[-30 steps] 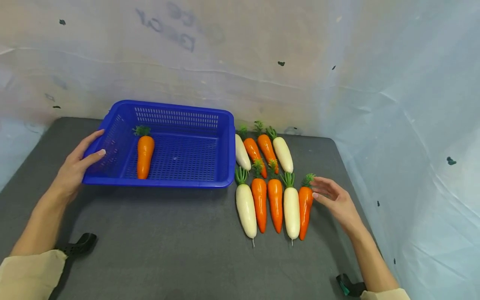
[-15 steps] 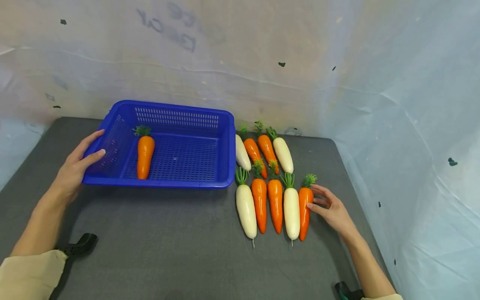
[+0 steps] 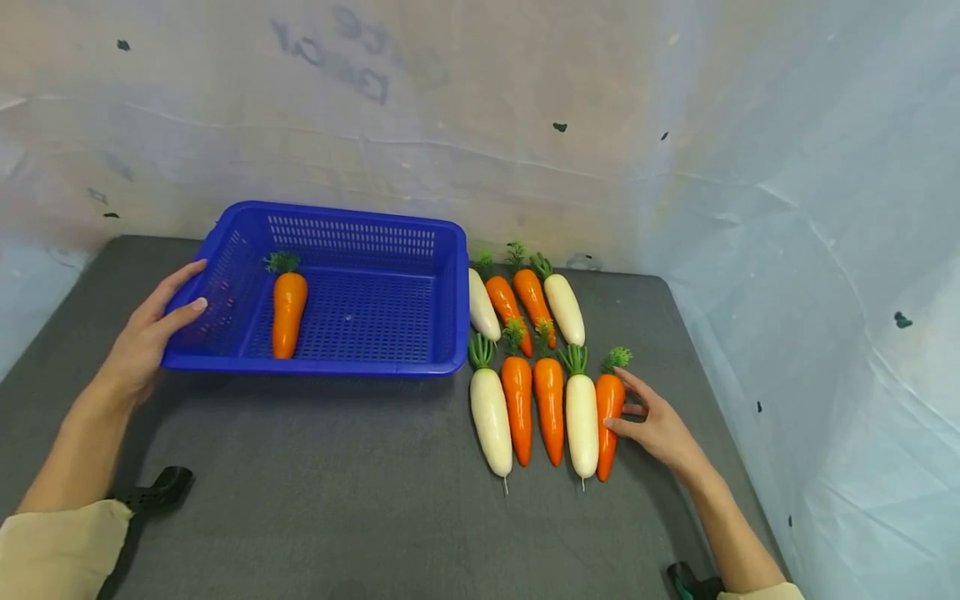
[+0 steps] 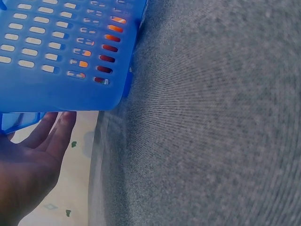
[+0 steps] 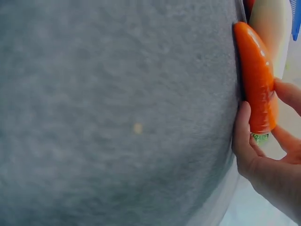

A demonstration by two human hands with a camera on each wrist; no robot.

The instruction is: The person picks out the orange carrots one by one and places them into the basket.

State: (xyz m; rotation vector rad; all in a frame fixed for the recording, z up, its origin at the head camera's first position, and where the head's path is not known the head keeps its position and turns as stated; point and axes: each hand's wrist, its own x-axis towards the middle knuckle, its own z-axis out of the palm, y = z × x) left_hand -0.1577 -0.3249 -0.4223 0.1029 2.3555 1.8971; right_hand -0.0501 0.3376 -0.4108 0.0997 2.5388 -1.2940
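At the left end of a blue plastic basket (image 3: 315, 364), my left hand (image 3: 146, 337) grips the rim, thumb over the edge. The left wrist view shows its fingers (image 4: 61, 134) by the basket's rim (image 4: 61, 101). One orange carrot (image 3: 288, 312) with a leafy top lies inside the basket. My right hand (image 3: 656, 429) holds the rightmost carrot (image 3: 609, 400) of the front row, which lies on the table. In the right wrist view its thumb and fingers (image 5: 242, 125) stand around the carrot (image 5: 256, 70) near the leafy end. A white radish (image 3: 582, 425) lies just left of that carrot.
Several more carrots (image 3: 517, 408) and white radishes (image 3: 491, 421) lie in two rows right of the basket, on the dark grey table (image 3: 337, 500). Pale sheeting (image 3: 825, 333) hangs behind the table and along its right side.
My right hand has come down and left onto the rightmost carrot, its thumb now across the carrot and its fingers closer round it. The left hand and basket have stayed put.
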